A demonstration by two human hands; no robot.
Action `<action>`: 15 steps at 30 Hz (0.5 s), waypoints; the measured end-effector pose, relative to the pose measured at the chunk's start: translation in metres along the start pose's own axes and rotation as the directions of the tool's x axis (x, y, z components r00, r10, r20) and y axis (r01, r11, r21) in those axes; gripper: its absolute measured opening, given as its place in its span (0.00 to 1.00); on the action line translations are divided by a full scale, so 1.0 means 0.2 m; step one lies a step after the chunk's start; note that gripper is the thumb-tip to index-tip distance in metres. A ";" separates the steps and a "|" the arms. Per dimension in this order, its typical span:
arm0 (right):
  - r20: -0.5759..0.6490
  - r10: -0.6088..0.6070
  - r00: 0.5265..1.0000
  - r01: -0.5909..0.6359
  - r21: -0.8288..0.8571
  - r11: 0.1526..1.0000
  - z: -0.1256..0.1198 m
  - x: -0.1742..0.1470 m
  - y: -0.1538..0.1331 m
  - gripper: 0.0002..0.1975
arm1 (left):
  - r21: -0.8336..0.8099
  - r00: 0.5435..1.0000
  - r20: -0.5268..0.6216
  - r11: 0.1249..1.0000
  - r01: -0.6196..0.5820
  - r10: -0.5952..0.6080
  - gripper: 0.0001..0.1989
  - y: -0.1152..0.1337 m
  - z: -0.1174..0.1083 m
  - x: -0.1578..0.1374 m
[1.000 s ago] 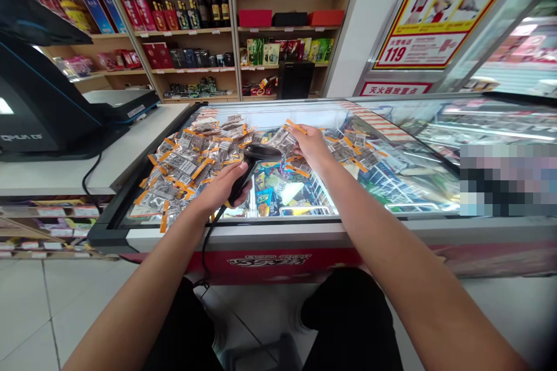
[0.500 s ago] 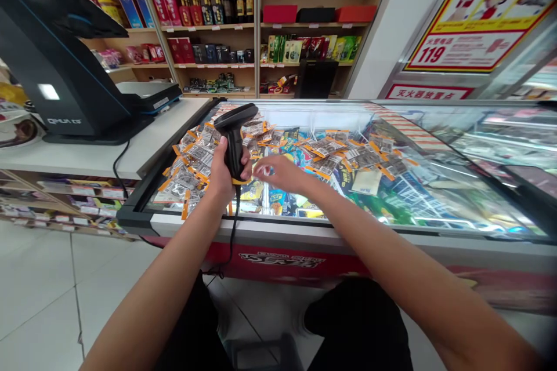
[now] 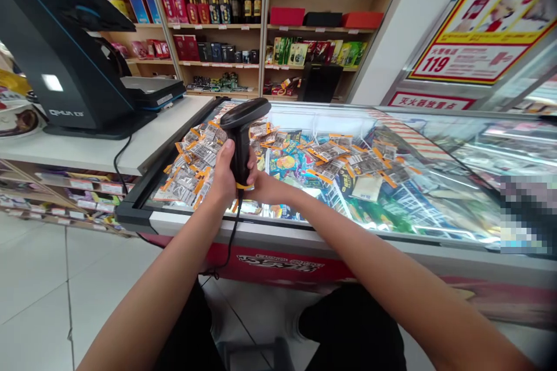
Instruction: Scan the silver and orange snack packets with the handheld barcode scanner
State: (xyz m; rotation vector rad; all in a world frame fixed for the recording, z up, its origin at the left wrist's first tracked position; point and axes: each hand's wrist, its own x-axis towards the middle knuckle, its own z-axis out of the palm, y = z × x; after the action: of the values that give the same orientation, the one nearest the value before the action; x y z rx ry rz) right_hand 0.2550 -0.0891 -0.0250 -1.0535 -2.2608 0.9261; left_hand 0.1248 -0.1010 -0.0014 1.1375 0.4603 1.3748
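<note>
My left hand (image 3: 223,173) is wrapped around the handle of a black barcode scanner (image 3: 242,148), held upright with its head on top above the glass-topped freezer (image 3: 304,233). A cable (image 3: 235,232) hangs from the bottom of the handle. Close against the handle's lower end is my right hand (image 3: 266,189); its fingers are hidden behind the scanner and my left hand. Small clear packets with orange edges (image 3: 198,153) lie piled on the glass to the left. More orange-edged packets (image 3: 333,156) are spread to the right, beside a pale card (image 3: 366,185).
At the left, a white counter (image 3: 87,153) carries a dark weighing and checkout machine (image 3: 82,81). Behind the freezer stand shelves (image 3: 217,64) with boxes and bottles. A stool (image 3: 255,355) is below, between my dark-clothed legs.
My right hand has moved left, from beside the scanner to its lower handle, and its fingers have gone out of sight. My left hand keeps its hold on the scanner.
</note>
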 end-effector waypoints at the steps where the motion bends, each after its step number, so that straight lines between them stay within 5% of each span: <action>1: 0.033 0.000 0.999 -0.003 0.095 0.995 -0.04 0.00 0.01 0.07 | 0.008 1.000 0.021 1.000 0.003 -0.003 0.25 0.00 0.00 0.00; 6: -0.150 0.211 0.966 -0.153 0.328 0.932 -0.26 -0.03 0.15 0.14 | 0.017 0.997 0.061 0.999 0.046 -0.047 0.25 0.00 -0.01 0.01; 10: -0.418 0.411 0.810 -0.153 0.527 0.836 -0.39 -0.07 0.27 0.20 | 0.053 0.992 0.100 0.996 0.071 -0.076 0.25 -0.01 -0.01 0.01; 13: -0.582 0.460 0.670 -0.115 0.531 0.840 -0.46 -0.09 0.32 0.22 | 0.120 0.982 0.139 0.986 0.111 -0.128 0.24 -0.02 -0.01 0.01; 15: -0.617 0.453 0.643 -0.118 0.505 0.855 -0.50 -0.09 0.35 0.26 | 0.168 0.968 0.171 0.974 0.154 -0.183 0.23 -0.02 -0.01 0.00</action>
State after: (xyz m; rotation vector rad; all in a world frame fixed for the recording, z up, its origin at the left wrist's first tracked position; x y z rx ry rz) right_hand 0.3637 -0.0341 -0.0136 -1.3036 -1.1757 0.8579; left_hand 0.1250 -0.0987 -0.0060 1.3084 0.5218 1.0883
